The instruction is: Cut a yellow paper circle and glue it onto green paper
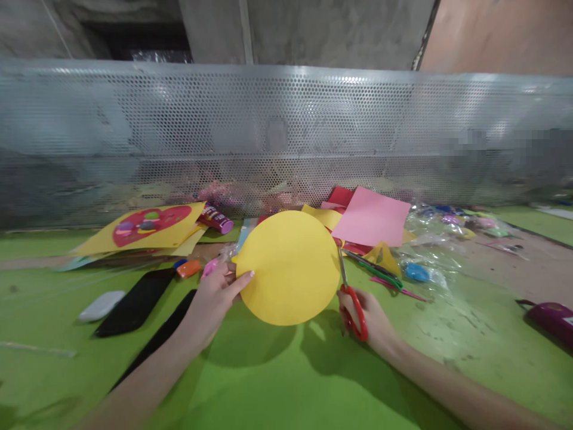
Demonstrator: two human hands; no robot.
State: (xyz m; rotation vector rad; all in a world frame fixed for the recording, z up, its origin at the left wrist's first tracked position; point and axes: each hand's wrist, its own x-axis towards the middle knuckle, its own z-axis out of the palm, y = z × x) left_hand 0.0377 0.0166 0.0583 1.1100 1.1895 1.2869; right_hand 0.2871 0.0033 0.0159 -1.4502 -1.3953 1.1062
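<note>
A round disc of yellow paper (289, 269) is held up above the green tabletop, facing me. My left hand (224, 289) pinches its left edge, thumb in front and fingers behind. My right hand (369, 319) grips red-handled scissors (357, 313), their blades pointing up along the disc's right edge. Whether the blades touch the paper I cannot tell. Just right of the blades lie green-handled scissors (385, 276) and a thin pink stick (409, 294). Behind the disc rests a pink paper sheet (373, 216).
A perforated metal panel (286, 119) stands along the table's back. At left lie a yellow card with a red heart (152, 224), a black phone (136, 301) and a white case (102, 306). Plastic wrappers (432, 239), a blue lump (417, 272) and a maroon object (553, 322) lie to the right.
</note>
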